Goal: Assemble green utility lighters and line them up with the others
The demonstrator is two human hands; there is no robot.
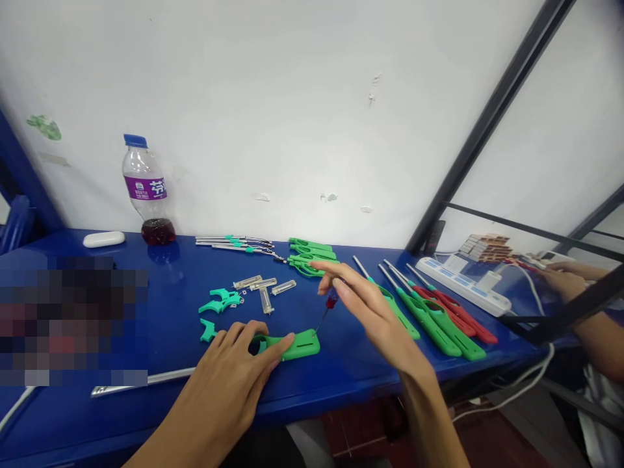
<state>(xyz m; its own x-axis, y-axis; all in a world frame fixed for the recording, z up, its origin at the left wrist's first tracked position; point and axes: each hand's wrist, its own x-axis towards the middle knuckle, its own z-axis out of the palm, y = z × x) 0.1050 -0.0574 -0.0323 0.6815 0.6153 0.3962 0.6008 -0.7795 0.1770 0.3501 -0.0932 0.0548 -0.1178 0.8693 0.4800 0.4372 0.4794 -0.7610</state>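
Observation:
My left hand holds a green long-nosed gas lighter down on the blue table, its thumb lying along the handle. The lighter's metal tube points left from under my wrist. In my right hand is a small screwdriver with a red and dark blue handle, held by the fingertips. Its shaft slants down and the tip meets the right end of the green handle; the screw there is too small to make out. Teal triggers and clear fuel tanks lie loose behind my left hand.
Metal lighter rods with wires and green handle shells lie near the wall. Several whole lighters, green and red, lie at right beside a white power strip. A drink bottle stands back left. Another person's arm shows far right.

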